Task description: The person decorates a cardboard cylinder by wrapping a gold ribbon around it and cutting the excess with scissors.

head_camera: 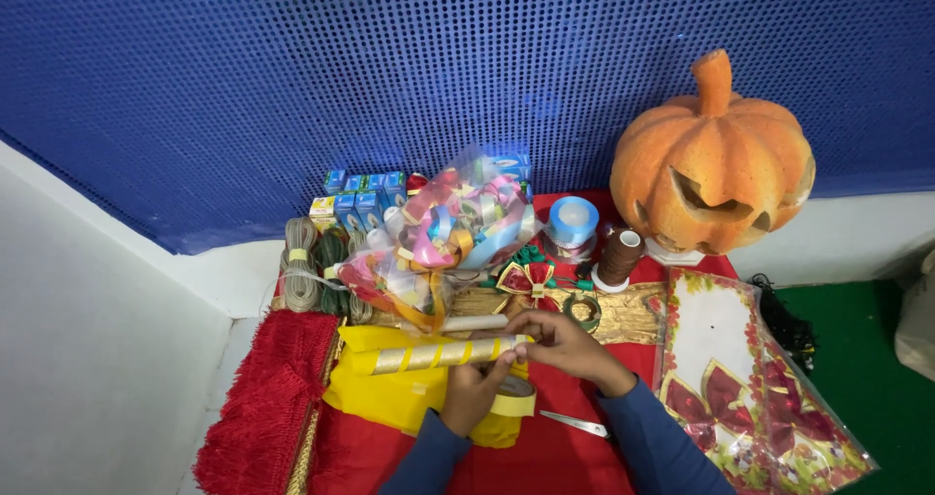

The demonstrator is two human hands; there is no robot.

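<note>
One pumpkin [711,159], one striped roll [440,355] in my two hands, one tape ring [513,395], one scissors [575,423], two spools [617,258], roughly eight small blue boxes [365,195], hard to count.

**Craft things spread across the desk**

The wrapped tube [443,354] lies crosswise at the middle of the desk [565,456], held between the left hand [470,394] and right hand [565,344], above a folded cloth [390,393]. A tape roll [513,396] sits under the left hand; scissors [575,423] lie just right of it. Behind the tube stands a bag of ribbons [448,237], with cord bundles [312,266] to its left and small boxes [360,198] behind. The pumpkin [711,159] stands at the back right, a thread spool [617,258] before it.
</note>
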